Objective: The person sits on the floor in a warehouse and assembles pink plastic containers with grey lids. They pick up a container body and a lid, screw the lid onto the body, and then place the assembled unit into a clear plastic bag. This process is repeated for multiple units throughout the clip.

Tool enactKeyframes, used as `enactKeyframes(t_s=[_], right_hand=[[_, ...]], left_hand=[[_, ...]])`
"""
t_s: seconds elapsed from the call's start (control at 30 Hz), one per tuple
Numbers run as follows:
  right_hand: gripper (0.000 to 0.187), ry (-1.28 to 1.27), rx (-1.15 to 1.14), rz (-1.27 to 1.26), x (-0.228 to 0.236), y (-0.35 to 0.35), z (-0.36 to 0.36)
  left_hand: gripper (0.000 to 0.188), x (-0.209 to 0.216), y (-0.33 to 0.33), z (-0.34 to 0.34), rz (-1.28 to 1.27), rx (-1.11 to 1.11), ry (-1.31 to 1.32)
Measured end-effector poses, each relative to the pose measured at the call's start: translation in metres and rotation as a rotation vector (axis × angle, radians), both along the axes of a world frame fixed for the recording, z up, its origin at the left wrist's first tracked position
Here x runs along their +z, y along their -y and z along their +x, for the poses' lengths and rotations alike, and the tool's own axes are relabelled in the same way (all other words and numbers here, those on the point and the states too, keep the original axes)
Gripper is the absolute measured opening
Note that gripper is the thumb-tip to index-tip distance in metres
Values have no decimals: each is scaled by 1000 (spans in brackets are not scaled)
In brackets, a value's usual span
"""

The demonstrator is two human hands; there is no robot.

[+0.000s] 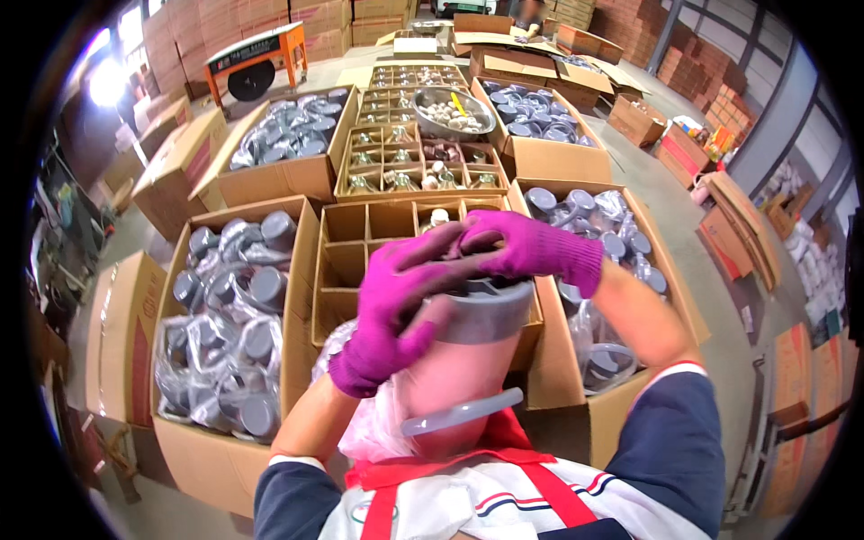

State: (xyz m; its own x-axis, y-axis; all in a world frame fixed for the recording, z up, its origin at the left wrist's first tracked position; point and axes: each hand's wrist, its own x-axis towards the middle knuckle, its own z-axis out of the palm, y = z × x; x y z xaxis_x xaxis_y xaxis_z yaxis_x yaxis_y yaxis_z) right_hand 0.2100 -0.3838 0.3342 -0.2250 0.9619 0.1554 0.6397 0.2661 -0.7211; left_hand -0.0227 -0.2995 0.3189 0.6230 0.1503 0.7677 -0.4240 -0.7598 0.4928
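A pink vacuum flask (463,364) with a grey collar (486,315) and grey handle (463,414) stands close against my red apron, tilted, its top away from me. Both my hands wear purple gloves with dark palms. My left hand (400,292) has its fingers stretched across the flask's top and its thumb by the collar. Over the far side of the top, my right hand (517,243) is closed with bent fingers; whatever it pinches is hidden. Clear plastic wrap (373,418) hangs beside the flask.
A divided carton (346,265) lies ahead, a small white-topped item (438,219) in it. Cartons of bagged grey-lidded flasks flank me (229,315) (630,243). Beyond are a carton of glass liners (400,180) and a metal bowl (454,112) of small pale pieces. Another person (529,22) is far back.
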Motion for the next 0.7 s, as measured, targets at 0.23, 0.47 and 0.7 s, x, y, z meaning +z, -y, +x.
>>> enactKeyframes(t_s=[0.23,0.47,0.7], right_hand=[[16,865,-122,325,72,86,-62],[23,770,45,-95,81,121,-79],[43,1098,173,353,93,136,-77]], left_hand=[[39,10,64,-21,235,-30,106],[22,-10,110,-20,90,-54,347],[20,-8,105,-31,49,-80,472]])
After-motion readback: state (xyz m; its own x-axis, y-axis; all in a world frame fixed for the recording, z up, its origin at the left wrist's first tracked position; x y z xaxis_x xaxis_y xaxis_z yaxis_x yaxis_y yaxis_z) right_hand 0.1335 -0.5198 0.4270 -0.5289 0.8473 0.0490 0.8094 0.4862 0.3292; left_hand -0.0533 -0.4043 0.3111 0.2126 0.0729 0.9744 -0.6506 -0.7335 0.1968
